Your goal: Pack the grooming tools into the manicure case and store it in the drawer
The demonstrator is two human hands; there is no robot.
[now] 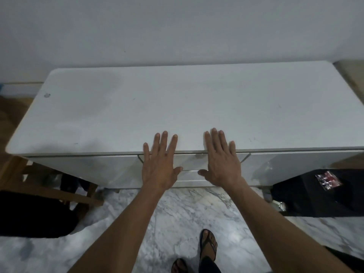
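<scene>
A white desk [177,107] stands against the wall, its top bare. A closed drawer front [192,163] sits under the middle of the front edge. My left hand [160,162] lies flat with fingers spread over the drawer's left part, fingertips reaching onto the desk top. My right hand [221,160] is spread the same way over the drawer's right part. Neither hand holds anything. No manicure case or grooming tools are in sight.
A wooden chair [49,186] with a black cushion [33,213] stands at the lower left. A black bag [323,194] with a red-and-white label sits at the right. The floor is grey marble [177,209]; my sandalled feet [207,245] show at the bottom.
</scene>
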